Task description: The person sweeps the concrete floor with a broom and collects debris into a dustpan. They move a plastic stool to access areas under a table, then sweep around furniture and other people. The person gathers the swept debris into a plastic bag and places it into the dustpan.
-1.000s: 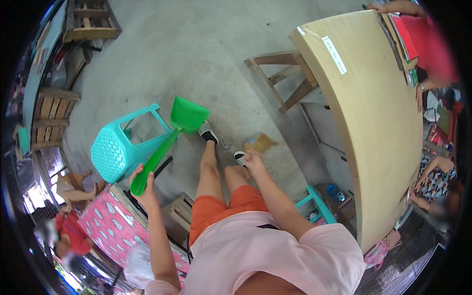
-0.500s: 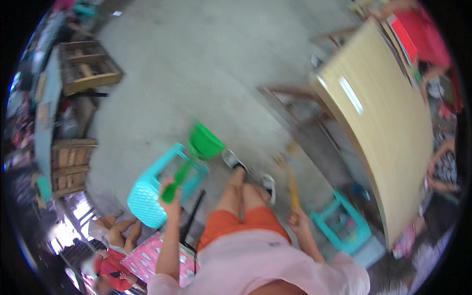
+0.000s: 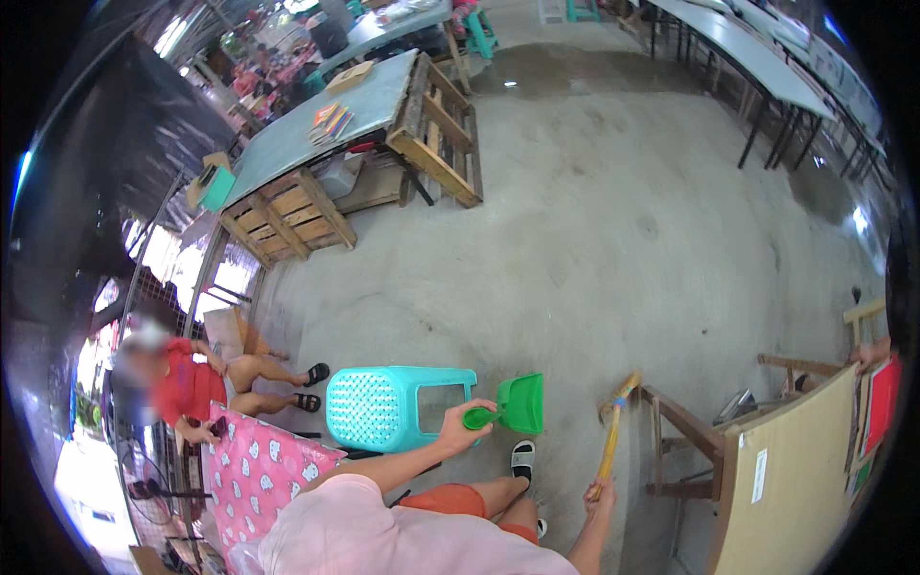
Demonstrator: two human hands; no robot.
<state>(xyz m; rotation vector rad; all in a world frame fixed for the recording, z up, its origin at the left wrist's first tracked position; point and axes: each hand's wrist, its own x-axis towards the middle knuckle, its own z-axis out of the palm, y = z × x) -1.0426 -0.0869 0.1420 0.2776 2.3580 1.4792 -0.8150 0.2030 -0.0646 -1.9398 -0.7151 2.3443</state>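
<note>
Hard to make out: wrap of left hand [image 3: 462,433] around handle of green dustpan [image 3: 522,402], strongly foreshortened toward lens. Closed firmly on it, scoop out ahead, near turquoise stool [image 3: 364,412]; cannot tell whether raised or touching concrete floor [image 3: 575,249]. In right hand [image 3: 601,495], gripped near stick's end: short broom [image 3: 611,439], slanting away, head just beside brown wooden frame [image 3: 685,422]; bristles too small to tell. Partly hidden by orange shorts [image 3: 455,499]: one shoe [image 3: 542,528]. Cut off at lower right: pale, smooth tabletop [image 3: 781,479].

Textures: dustpan of smooth plastic, squarish and flared; stool seat pierced in lattice; broom stick yellow, head fuzzy; cover [image 3: 273,470] glossy pink with white figures; rough slatted pallets [image 3: 297,216] beneath far table [image 3: 287,149].
</note>
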